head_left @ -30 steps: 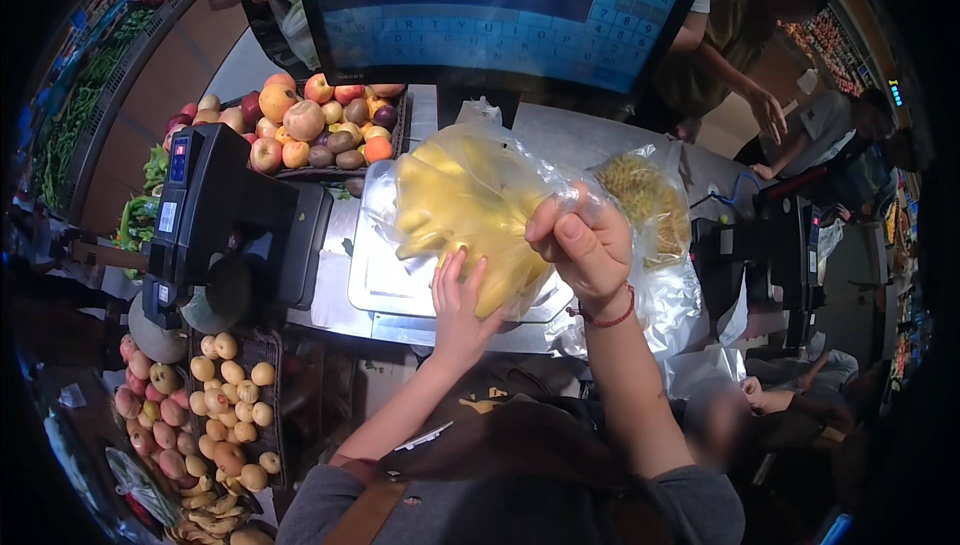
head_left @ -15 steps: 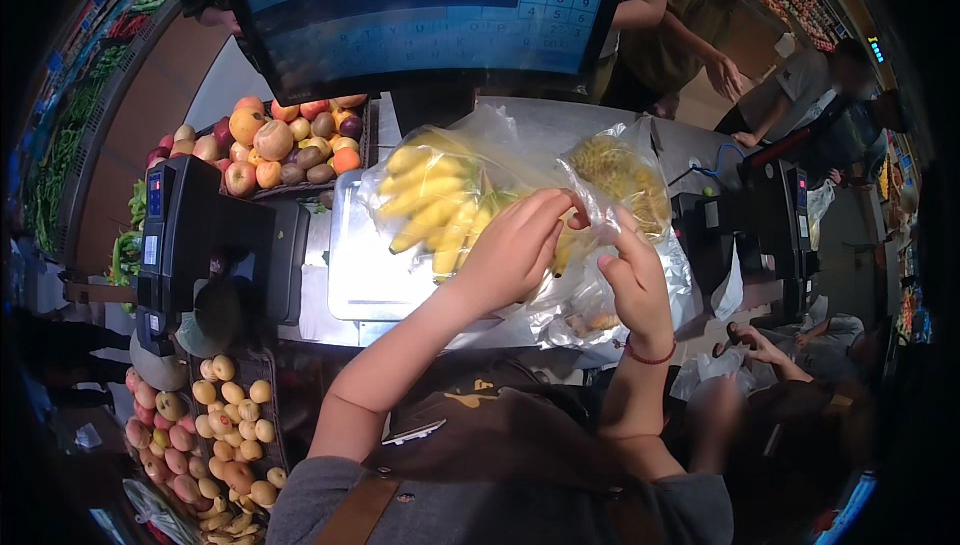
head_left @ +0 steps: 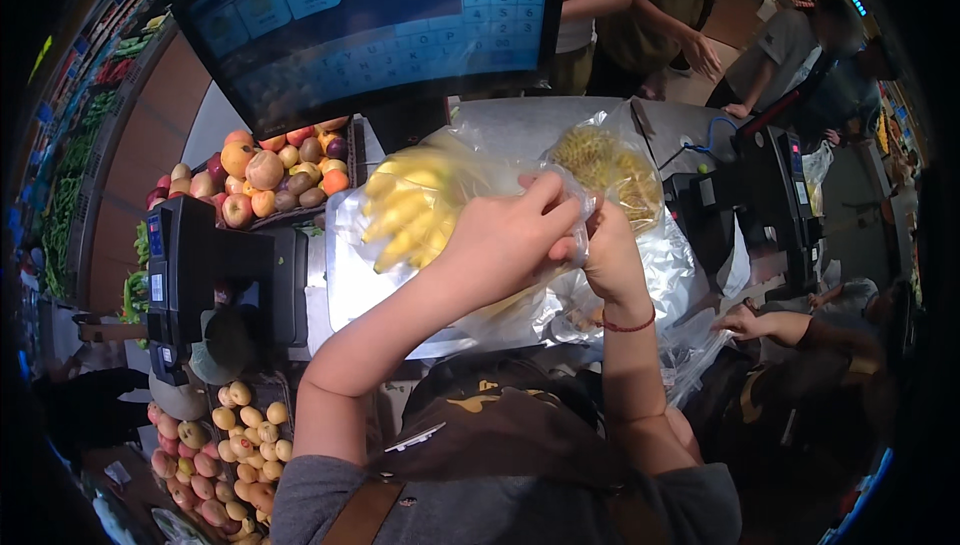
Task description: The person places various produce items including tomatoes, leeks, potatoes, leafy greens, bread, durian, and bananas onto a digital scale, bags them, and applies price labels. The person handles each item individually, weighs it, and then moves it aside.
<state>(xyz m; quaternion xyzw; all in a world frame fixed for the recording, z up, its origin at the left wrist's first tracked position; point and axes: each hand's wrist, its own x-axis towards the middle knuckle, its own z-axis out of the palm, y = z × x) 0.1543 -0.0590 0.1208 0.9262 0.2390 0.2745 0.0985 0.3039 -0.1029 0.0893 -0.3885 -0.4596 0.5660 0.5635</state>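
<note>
A bunch of yellow bananas (head_left: 405, 207) shows through a clear plastic bag (head_left: 490, 167) by the bright metal weighing plate (head_left: 345, 295). My left hand (head_left: 528, 230) is closed on the gathered neck of this bag. Right beside it, my right hand (head_left: 614, 255) grips the same twisted plastic, its fingers nearly touching the left ones. Just behind the hands sits another clear bag with yellow-green, bumpy-looking produce (head_left: 605, 165). Crumpled shiny plastic (head_left: 665, 270) lies to the right under my right hand; what it holds is mostly hidden.
A touch screen (head_left: 380, 25) stands over the counter's far side. Beyond the plate at left is a basket of mixed fruit (head_left: 265, 170). Black devices stand left (head_left: 180, 275) and right (head_left: 785, 200). Other people (head_left: 680, 35) are across the counter; a co-worker's hand (head_left: 740, 322) is at right.
My hands have come together at the bag's neck, the right one closing on it. The bananas have shifted left and turned, and the view has swung slightly.
</note>
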